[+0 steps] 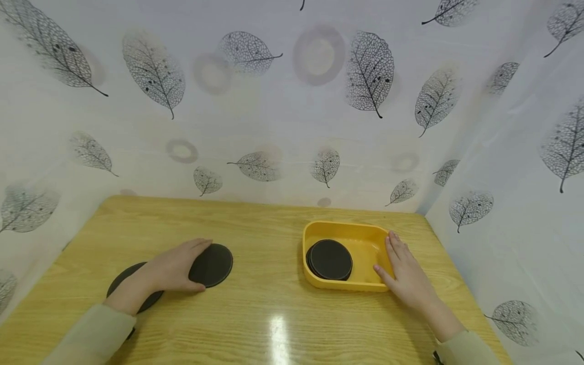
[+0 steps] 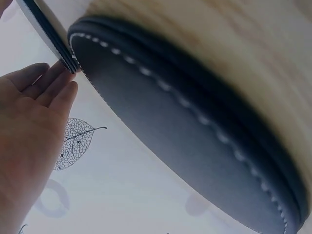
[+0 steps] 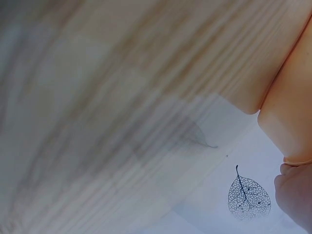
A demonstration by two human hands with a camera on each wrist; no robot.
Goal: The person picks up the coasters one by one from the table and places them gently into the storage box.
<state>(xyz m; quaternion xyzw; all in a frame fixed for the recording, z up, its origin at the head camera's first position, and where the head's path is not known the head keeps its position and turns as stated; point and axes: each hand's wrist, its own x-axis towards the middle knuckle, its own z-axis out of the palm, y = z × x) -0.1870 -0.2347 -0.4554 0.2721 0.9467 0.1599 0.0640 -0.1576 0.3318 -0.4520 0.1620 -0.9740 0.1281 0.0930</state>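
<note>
A round dark coaster [image 1: 211, 264] lay on the wooden table [image 1: 264, 314] under the fingertips of the left hand [image 1: 175, 266], whose fingers were straight and flat upon it, with a second dark coaster [image 1: 119, 282] beneath that wrist. The right hand [image 1: 406, 276] rested with relaxed fingers against the outer side of a yellow tray [image 1: 369, 242], thumb at its near corner. Inside the tray, just left of that hand, sat a stack of coasters [image 1: 329, 260].
</note>
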